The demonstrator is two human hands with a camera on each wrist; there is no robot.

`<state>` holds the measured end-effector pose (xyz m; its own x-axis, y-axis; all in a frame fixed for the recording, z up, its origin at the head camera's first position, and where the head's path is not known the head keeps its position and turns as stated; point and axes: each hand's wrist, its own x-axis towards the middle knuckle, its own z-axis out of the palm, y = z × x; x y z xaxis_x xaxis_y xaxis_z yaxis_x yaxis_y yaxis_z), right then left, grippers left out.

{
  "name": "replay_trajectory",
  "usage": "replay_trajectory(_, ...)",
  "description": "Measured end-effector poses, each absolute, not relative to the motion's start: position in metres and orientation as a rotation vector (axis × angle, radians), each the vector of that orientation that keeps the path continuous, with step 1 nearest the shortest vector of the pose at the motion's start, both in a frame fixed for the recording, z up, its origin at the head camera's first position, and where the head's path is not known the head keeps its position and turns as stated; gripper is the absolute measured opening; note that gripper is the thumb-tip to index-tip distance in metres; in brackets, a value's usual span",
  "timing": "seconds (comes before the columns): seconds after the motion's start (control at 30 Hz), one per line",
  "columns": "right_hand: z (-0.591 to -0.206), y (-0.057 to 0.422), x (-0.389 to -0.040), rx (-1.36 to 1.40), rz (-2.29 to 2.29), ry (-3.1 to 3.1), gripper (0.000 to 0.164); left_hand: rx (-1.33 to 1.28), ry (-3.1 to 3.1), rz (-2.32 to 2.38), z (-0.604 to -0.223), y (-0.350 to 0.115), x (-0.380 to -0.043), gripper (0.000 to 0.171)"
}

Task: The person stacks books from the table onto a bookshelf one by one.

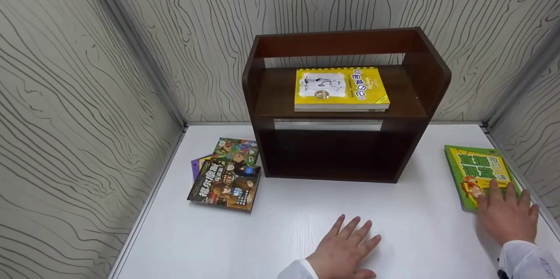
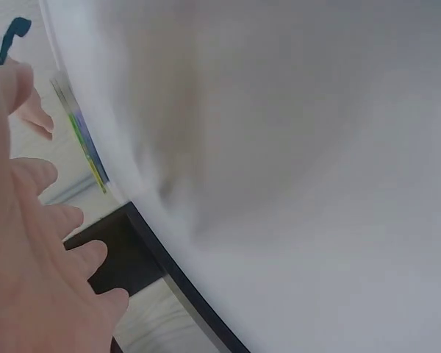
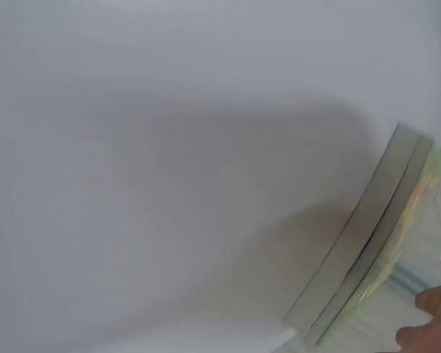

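My right hand point(image 1: 509, 215) is over the near end of a green book point(image 1: 479, 161) at the right of the white table, fingers spread and straight. The right wrist view shows two books stacked there, their page edges point(image 3: 371, 213) facing the camera, with some fingertips point(image 3: 430, 300) just beyond the cover. Whether the fingers touch the cover, I cannot tell. My left hand point(image 1: 343, 250) is at the front middle, palm down with spread fingers, holding nothing. In the left wrist view the left hand point(image 2: 37, 250) appears above the tabletop, beside the dark shelf point(image 2: 187, 298).
A dark brown two-level shelf point(image 1: 415, 91) stands at the back. Yellow books point(image 1: 341, 88) lie stacked flat on its upper level. Left of it, a dark comic-style book point(image 1: 227, 185) overlaps a green patterned book point(image 1: 236, 150) and a purple one point(image 1: 195, 169). Wood-grain panels point(image 1: 210, 43) enclose the table.
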<state>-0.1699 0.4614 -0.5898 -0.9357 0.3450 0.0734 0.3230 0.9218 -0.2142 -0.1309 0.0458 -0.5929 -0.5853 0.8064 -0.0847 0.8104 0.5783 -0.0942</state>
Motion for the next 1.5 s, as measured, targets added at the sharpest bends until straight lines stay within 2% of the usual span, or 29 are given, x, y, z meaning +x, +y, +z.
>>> replay_trajectory(0.23, -0.600, 0.484, -0.168, -0.481, 0.296, -3.133, 0.070, 1.492, 2.759, -0.203, -0.594, 0.060, -0.122, 0.072)
replay_trajectory(0.53, -0.610, 0.477, -0.165, -0.474, 0.246, -3.162, 0.073, 1.480, 2.757, -0.223, -0.595, 0.062, -0.121, 0.072)
replay_trajectory(0.73, -0.610, 0.469, -0.158, -0.360, 0.120, -3.152, 0.064, 1.472, 2.759, -0.281, -0.596, 0.064, -0.120, 0.071)
replay_trajectory(0.93, -0.606, 0.457, -0.151, -0.434, 0.121, -3.134, 0.064, 1.455, 2.751, -0.323, -0.595, 0.064, -0.119, 0.071)
replay_trajectory(1.17, -0.592, 0.455, -0.157, -0.418, 0.111, -3.073, 0.044, 1.444, 2.736, -0.245, -0.595, 0.064, -0.121, 0.072)
replay_trajectory(1.23, -0.590, 0.461, -0.163, -0.412, 0.176, -3.053, 0.047, 1.450, 2.737, -0.249, -0.595, 0.064, -0.121, 0.072)
replay_trajectory(1.37, -0.591, 0.476, -0.174, -0.361, 0.343, -3.066, 0.065, 1.453, 2.729, -0.249, -0.595, 0.066, -0.122, 0.073)
replay_trajectory(1.5, -0.593, 0.481, -0.176, -0.157, 0.286, -3.209, 0.061, 1.450, 2.706, -0.202, -0.596, 0.067, -0.122, 0.073)
